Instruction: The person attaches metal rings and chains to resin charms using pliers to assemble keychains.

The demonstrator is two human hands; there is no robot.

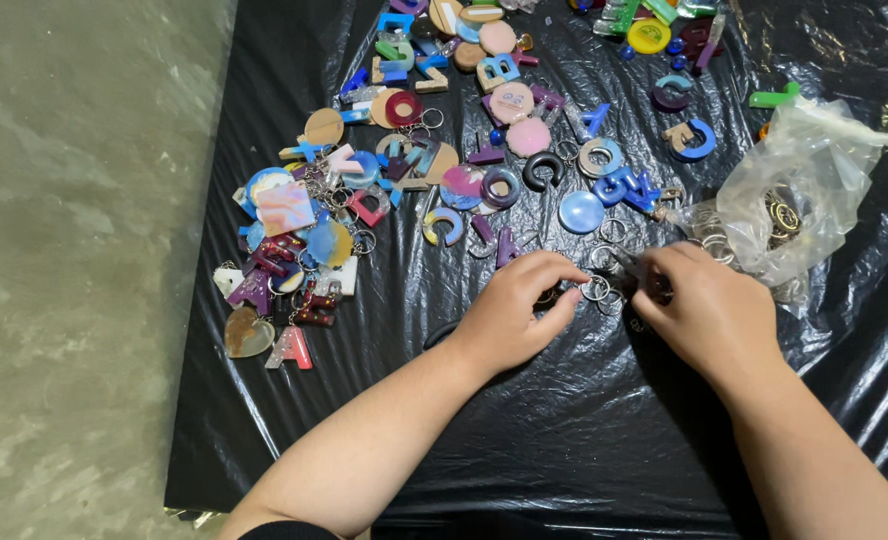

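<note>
My left hand (516,308) pinches a small metal key ring (595,289) between thumb and fingers, just above the black plastic sheet (524,440). My right hand (709,305) is closed around a small dark tool whose tip (624,262) reaches toward the same ring. The two hands sit close together near the middle of the sheet. What else lies inside my left palm is hidden.
Many colourful resin letters and round charms (394,170) are scattered over the sheet's far half, with a heap of finished keychains (284,260) at the left. A clear plastic bag of metal rings (789,195) lies at the right. Bare concrete floor (74,270) lies left of the sheet.
</note>
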